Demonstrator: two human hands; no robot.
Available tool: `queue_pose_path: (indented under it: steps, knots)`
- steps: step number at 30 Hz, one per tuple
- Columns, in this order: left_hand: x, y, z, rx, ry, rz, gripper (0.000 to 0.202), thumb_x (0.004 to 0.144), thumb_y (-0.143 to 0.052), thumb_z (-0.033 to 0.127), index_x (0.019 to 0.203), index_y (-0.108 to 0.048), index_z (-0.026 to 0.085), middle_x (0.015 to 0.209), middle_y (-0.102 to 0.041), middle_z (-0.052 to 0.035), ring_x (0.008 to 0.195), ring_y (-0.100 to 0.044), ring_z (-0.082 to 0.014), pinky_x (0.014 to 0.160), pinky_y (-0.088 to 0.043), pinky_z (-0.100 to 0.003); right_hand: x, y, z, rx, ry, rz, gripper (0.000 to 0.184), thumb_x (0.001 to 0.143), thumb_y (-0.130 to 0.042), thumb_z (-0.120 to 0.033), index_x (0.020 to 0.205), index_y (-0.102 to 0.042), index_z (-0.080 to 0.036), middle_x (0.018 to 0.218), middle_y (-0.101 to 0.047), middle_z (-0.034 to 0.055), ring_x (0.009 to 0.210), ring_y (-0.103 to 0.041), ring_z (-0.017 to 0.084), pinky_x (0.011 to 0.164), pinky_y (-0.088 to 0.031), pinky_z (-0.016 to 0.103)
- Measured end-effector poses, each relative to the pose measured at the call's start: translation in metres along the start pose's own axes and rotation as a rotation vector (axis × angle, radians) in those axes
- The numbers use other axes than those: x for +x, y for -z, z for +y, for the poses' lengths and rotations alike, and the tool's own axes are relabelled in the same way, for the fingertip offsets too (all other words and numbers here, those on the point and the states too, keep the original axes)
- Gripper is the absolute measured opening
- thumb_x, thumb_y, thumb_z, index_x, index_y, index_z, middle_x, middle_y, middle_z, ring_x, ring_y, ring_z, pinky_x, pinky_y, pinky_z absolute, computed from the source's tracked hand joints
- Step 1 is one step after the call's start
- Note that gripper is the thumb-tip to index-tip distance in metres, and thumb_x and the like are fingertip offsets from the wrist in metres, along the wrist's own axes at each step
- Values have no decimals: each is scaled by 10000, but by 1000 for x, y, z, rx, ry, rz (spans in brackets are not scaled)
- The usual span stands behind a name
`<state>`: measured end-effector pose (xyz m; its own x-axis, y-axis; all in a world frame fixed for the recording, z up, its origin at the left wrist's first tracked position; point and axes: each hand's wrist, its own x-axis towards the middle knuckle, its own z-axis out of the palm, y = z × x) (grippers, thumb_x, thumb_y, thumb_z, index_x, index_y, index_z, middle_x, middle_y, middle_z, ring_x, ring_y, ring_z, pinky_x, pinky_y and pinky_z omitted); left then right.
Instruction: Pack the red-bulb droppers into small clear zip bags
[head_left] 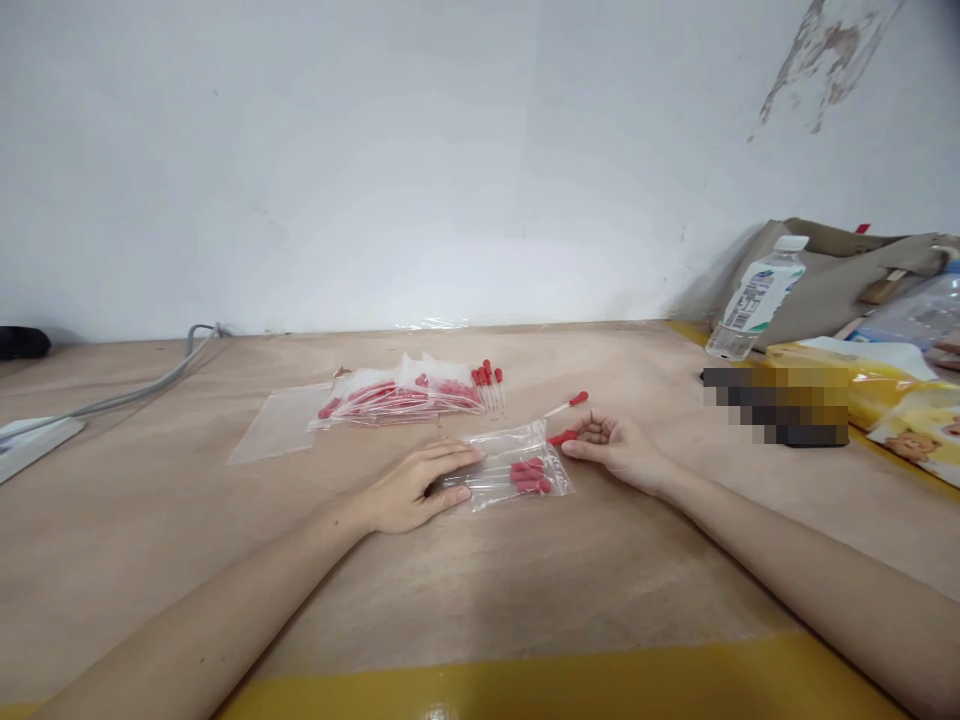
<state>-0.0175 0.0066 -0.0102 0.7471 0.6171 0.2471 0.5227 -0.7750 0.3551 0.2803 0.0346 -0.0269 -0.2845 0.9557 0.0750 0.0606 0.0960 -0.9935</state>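
A clear plastic bag (pixel 499 455) lies on the table with several red-bulbed droppers (pixel 531 475) inside, their thin clear tubes pointing left. My left hand (pixel 420 482) holds the bag's left end, thumb at the near edge and fingers over the far edge. At the bag's right end, my right hand (pixel 611 450) pinches another dropper (pixel 561 438) by its red bulb; its tube points left into the bag's mouth. One loose dropper (pixel 568 403) lies just beyond my right hand. Behind the bag, several more loose droppers (pixel 487 375) lie side by side.
A pile of filled bags (pixel 397 392) sits behind my left hand, with a flat bag (pixel 274 425) to its left. A grey cable (pixel 161 382) runs along the left. A water bottle (pixel 757 300), a grey handbag (pixel 832 270) and yellow packs (pixel 810 365) stand at right.
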Motion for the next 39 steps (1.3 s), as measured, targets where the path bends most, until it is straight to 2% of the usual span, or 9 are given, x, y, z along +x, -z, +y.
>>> queue_pose_path:
  steps: [4, 9, 12, 15, 20, 25, 30, 34, 39]
  knots:
    - [0, 2, 2, 9, -8, -8, 430, 901, -454, 319, 1319, -395, 236, 1305, -481, -66, 1201, -431, -221, 1013, -338, -405, 4, -1, -1, -270, 109, -22, 247, 580, -718, -353, 703, -611, -167, 576, -546, -44, 501, -454, 74, 496, -380, 226]
    - [0, 3, 3, 14, -4, -25, 430, 902, -452, 318, 1321, -393, 241, 1315, -475, -54, 1220, -411, -220, 1030, -314, -416, 7, -3, 1, -415, 160, -9, 199, 610, -693, -342, 702, -656, -170, 562, -516, -42, 497, -406, 68, 477, -345, 215]
    - [0, 2, 2, 14, -9, -29, 438, 903, -449, 316, 1330, -378, 249, 1318, -472, -53, 1220, -412, -222, 1029, -312, -424, 7, -4, 1, -386, 133, -10, 246, 609, -692, -380, 726, -643, -169, 576, -547, -32, 518, -446, 80, 485, -371, 217]
    - [0, 1, 1, 8, -9, -25, 440, 900, -456, 314, 1329, -381, 250, 1323, -465, -58, 1217, -415, -226, 1019, -327, -416, 6, -9, 1, -341, 167, -4, 265, 595, -704, -397, 703, -621, -169, 707, -612, 2, 614, -521, 105, 558, -425, 239]
    - [1, 2, 2, 8, -14, -17, 441, 896, -461, 318, 1326, -388, 253, 1313, -475, -56, 1213, -420, -225, 1019, -329, -406, 8, -18, 1, -397, 267, 4, 153, 649, -676, -336, 706, -660, -195, 821, -633, 29, 776, -573, 156, 720, -454, 308]
    - [1, 2, 3, 0, -15, -25, 441, 899, -459, 311, 1329, -385, 244, 1309, -479, -57, 1208, -423, -219, 1020, -328, -394, 8, -16, -2, -419, 282, -103, 148, 737, -576, -279, 819, -670, -200, 904, -648, 37, 846, -580, 165, 782, -445, 324]
    - [1, 1, 1, -14, -3, -29, 448, 895, -467, 318, 1330, -382, 250, 1329, -458, -51, 1223, -407, -218, 1026, -323, -390, 8, -20, -6, -389, 255, -187, 168, 761, -530, -273, 858, -634, -183, 843, -658, 21, 796, -591, 155, 756, -465, 314]
    - [0, 0, 1, -15, 14, -28, 450, 892, -471, 328, 1327, -386, 251, 1344, -441, -47, 1233, -397, -214, 1034, -316, -379, 10, -23, -5, -343, 160, -73, 181, 758, -518, -281, 825, -651, -178, 842, -682, 28, 797, -616, 162, 757, -477, 321]
    - [0, 1, 2, 0, 30, -37, 451, 892, -470, 344, 1326, -391, 250, 1354, -426, -50, 1242, -385, -215, 1034, -315, -374, 13, -21, 2, -317, 120, -11, 145, 682, -595, -242, 789, -641, -156, 783, -688, 42, 687, -620, 154, 644, -492, 292]
